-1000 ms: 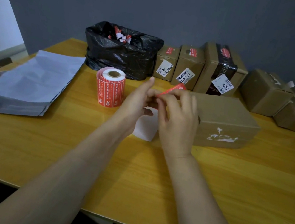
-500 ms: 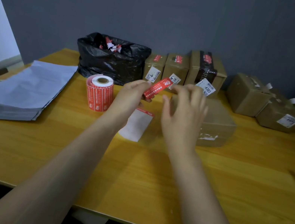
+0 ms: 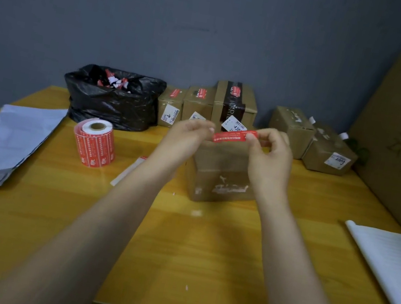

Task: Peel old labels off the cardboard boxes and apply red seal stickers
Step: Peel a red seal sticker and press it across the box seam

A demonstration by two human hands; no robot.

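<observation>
Red seal sticker (image 3: pixel 235 136) stretched taut, pinched at each end by left hand (image 3: pixel 188 136) and right hand (image 3: pixel 271 153); it should land flat across the cardboard box (image 3: pixel 218 179) seam.

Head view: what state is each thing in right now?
Left hand, pinches the red sticker by its left end.
Right hand, pinches its right end.
Red sticker, stretched between the hands.
Box, closed, on the table.
Sticker roll, upright.
Black bag, open, scraps inside.

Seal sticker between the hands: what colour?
The seal sticker is red with pale print, head view.
</observation>
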